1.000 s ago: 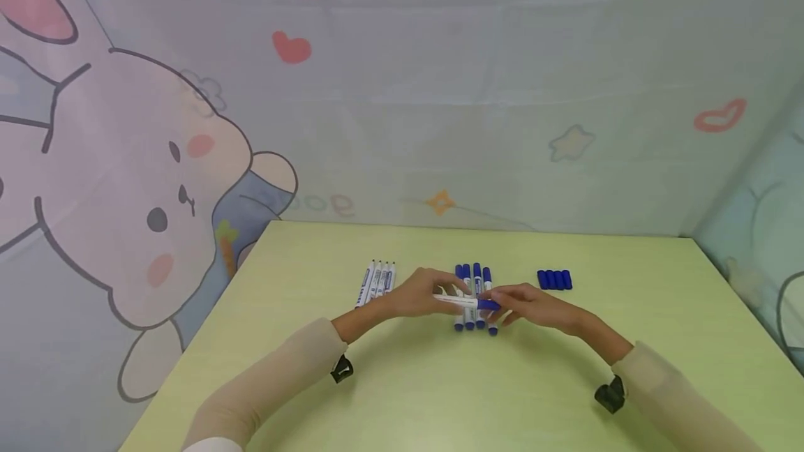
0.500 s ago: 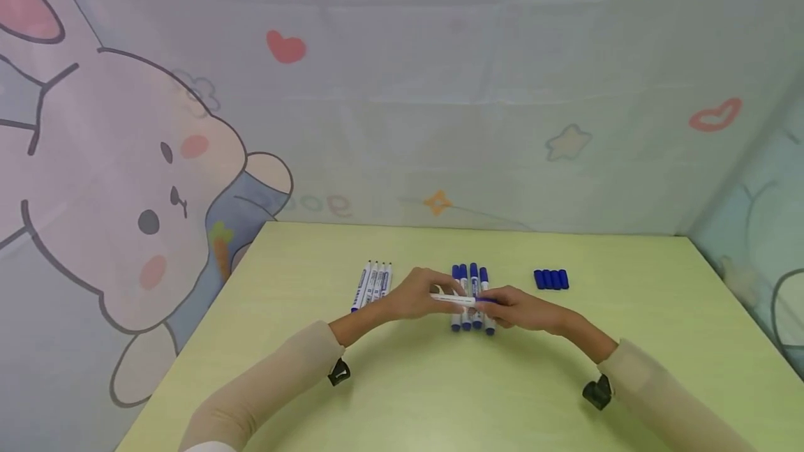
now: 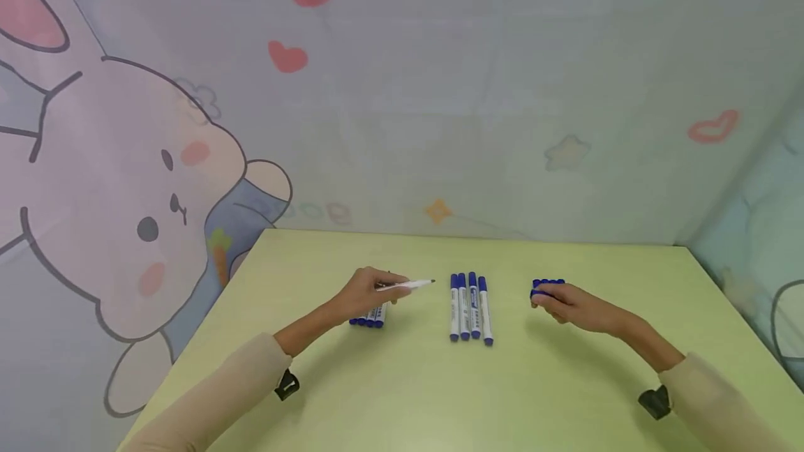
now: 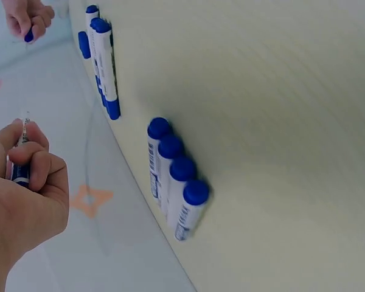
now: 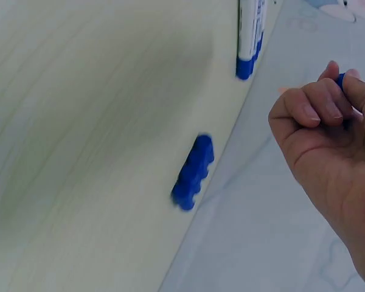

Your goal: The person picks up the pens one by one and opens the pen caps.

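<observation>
My left hand pinches an uncapped white marker, its dark tip pointing right in the head view. Beneath that hand lie several uncapped markers side by side, their upper parts partly covered by the hand in the head view. My right hand grips a blue marker cap, mostly hidden by the fingers. Just beyond it, a row of loose blue caps rests on the table. Between the two hands, several capped blue markers lie side by side, the rightmost slightly slanted.
The light green table ends at a back edge against a fabric backdrop printed with a rabbit and hearts. A dark wrist camera sits under the left sleeve, and another dark camera under the right.
Both hands were together on one marker over the middle row. Its blue cap has come off; my left hand has moved left with the marker, my right hand right with the cap.
</observation>
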